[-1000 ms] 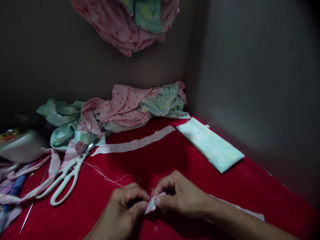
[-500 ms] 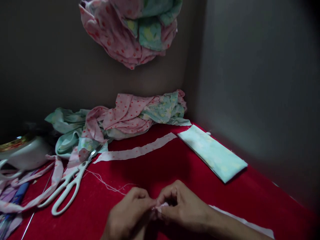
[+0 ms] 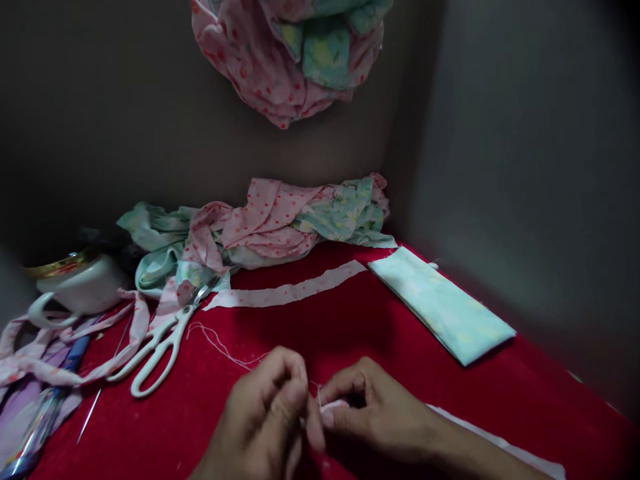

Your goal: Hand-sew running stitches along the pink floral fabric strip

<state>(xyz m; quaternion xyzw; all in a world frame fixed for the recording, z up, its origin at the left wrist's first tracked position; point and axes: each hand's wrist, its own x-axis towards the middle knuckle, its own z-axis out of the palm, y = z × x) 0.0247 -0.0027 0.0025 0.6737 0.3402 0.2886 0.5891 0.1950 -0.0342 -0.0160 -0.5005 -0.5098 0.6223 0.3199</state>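
My right hand pinches a small bunched piece of pink cloth between thumb and index finger. A thin pale thread trails over the red surface and runs up to this cloth. Just left of it is my left hand, its thumb pressed against the curled index finger. Whatever that pinch holds, if anything, is hidden; its lower fingers reach toward the cloth. White-handled scissors lie to the left, blades pointing away.
The table has a red cover. A pale fabric strip and a folded mint cloth lie beyond my hands. Crumpled fabric lines the back, with a cloth bundle hanging above. A white cup and blue pen are left.
My left hand has drawn slightly away from the pink cloth and turned, opening a gap between the hands. My right hand keeps its pinch. The whole view has shifted a little.
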